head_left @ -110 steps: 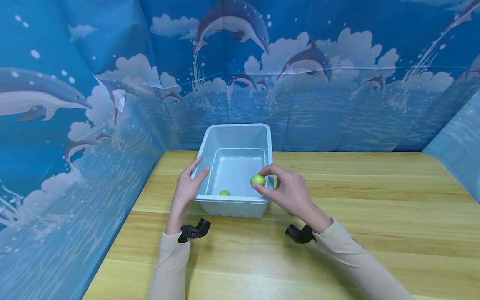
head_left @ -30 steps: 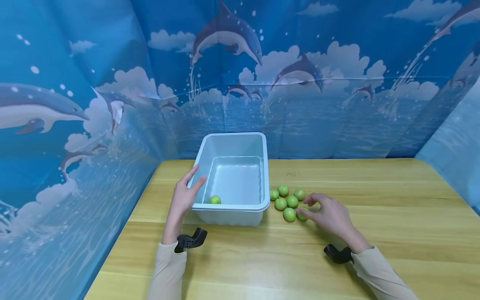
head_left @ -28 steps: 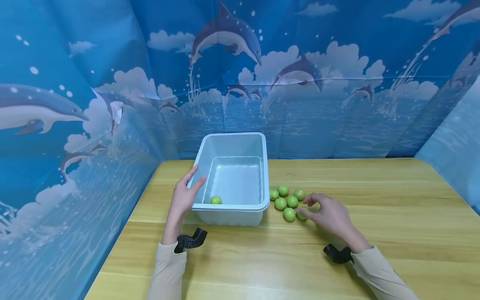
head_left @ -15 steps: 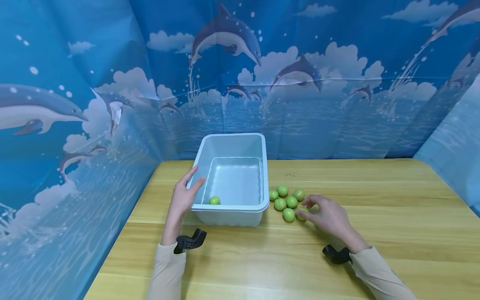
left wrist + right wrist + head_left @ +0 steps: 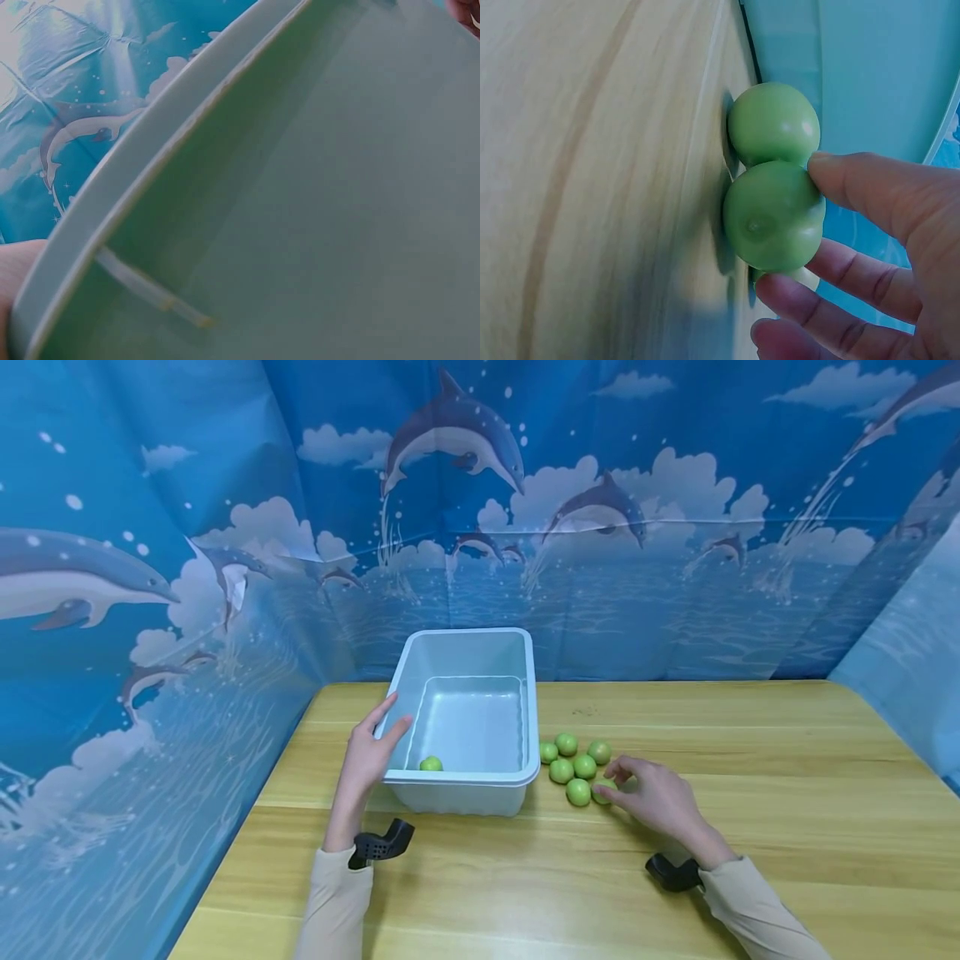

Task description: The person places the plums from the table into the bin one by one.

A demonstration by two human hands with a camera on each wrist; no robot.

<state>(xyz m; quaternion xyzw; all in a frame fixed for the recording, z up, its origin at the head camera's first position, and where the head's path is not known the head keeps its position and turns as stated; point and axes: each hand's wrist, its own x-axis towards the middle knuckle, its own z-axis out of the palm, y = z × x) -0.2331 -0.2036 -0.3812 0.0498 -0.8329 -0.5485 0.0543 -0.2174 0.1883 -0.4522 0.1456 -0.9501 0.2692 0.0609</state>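
A pale blue plastic bin (image 5: 454,778) stands on the wooden table, one round green fruit (image 5: 431,763) lying inside by its near wall. My left hand (image 5: 367,758) rests at the bin's left rim, index finger and thumb stretched and apart; its other fingers are hidden. In the left wrist view the bin's rim (image 5: 142,187) fills much of the frame. To the right of the bin, my right hand (image 5: 660,797) pinches a round green fruit (image 5: 769,217) between thumb and fingers. That fruit sits at the edge of a cluster, against another green fruit (image 5: 774,120).
Several more green fruits (image 5: 561,770) lie close together between the bin and my right hand. The wooden table (image 5: 787,793) extends to the right and front. A dolphin-print curtain (image 5: 600,577) hangs behind the table and along its left side.
Earlier, my right hand held a green fruit over the bin's right rim. It has since moved right to the cluster, and its fingers have drawn closer around a fruit there. The left hand stays put.
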